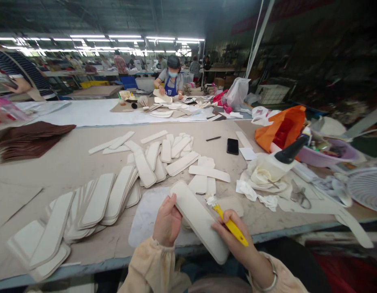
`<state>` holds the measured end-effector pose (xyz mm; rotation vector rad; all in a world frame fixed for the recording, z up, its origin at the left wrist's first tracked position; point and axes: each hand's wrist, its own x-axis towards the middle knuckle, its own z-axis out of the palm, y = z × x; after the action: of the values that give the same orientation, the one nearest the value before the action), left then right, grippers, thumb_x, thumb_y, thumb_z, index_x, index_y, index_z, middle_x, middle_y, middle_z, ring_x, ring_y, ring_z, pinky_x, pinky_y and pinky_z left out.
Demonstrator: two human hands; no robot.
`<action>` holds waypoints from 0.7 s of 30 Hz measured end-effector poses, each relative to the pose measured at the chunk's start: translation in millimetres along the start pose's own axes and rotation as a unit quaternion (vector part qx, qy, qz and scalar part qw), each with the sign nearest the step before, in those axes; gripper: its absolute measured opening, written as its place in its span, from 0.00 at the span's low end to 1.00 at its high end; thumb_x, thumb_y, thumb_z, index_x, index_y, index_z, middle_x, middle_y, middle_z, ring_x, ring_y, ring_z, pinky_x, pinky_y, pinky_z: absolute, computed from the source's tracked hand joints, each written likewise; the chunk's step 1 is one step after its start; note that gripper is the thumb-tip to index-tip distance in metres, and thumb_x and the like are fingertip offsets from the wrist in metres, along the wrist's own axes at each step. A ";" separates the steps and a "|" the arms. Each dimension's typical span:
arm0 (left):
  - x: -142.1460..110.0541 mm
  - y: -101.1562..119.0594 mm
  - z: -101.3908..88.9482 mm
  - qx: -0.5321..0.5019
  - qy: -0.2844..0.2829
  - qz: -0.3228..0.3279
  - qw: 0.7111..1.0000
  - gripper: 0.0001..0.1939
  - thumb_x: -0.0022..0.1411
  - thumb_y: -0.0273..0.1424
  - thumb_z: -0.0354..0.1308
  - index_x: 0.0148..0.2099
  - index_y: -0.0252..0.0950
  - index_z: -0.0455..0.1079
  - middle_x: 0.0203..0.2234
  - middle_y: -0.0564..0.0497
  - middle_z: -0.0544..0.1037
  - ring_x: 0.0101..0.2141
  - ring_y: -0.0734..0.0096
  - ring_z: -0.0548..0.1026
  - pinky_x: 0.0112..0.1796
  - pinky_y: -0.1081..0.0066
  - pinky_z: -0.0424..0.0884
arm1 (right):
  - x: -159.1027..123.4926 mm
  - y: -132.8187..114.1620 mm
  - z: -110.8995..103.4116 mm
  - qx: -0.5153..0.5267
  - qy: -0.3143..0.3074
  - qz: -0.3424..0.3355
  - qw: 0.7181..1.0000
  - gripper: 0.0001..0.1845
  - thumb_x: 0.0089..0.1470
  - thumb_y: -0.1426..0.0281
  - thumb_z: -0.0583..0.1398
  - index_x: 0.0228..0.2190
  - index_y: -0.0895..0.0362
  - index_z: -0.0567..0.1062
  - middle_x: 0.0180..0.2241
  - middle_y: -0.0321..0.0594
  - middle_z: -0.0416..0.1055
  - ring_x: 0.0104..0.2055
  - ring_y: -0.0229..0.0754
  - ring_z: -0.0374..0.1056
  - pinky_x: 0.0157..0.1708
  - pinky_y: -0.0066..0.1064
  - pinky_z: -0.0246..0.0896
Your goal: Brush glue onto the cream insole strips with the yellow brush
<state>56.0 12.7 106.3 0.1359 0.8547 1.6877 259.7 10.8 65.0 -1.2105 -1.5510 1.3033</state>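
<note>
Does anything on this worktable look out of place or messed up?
No clear spill or damage shows. What stands out is crumpled white paper lying loose beside the pale container, like discarded wipes. Also, the mid-table strips lie at mixed angles, while the left-side strips overlap in fanned rows.

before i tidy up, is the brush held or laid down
Held: the right hand grips the brush by its yellow handle.

Cannot read any lettering with certainty.
Shows a white mark on a blue bib apron, too small to decipher, and a red banner, too dim.
</note>
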 end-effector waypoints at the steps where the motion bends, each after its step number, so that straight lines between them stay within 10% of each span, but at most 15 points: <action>1: -1.9 -4.6 -0.4 0.000 -0.013 -0.010 1.000 0.10 0.56 0.28 0.63 0.42 0.32 0.74 0.37 0.48 0.80 0.39 0.71 0.76 0.40 0.75 0.74 | 0.9 -1.3 1.9 0.006 0.000 0.008 1.000 0.17 0.54 0.60 0.62 0.30 0.51 0.56 0.27 0.29 0.64 0.26 0.34 0.59 0.26 0.24 0.57; 21: -11.5 -25.2 -2.1 0.012 0.000 -0.032 0.999 0.10 0.57 0.28 0.61 0.43 0.31 0.72 0.35 0.46 0.80 0.37 0.68 0.77 0.43 0.68 0.73 | 0.5 -2.9 14.2 -0.109 0.024 -0.052 0.992 0.13 0.57 0.60 0.58 0.28 0.52 0.60 0.22 0.29 0.60 0.22 0.34 0.60 0.21 0.22 0.57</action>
<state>78.7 2.8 93.7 0.1233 0.8709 1.6185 245.5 7.5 65.1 -1.2653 -1.7305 1.0510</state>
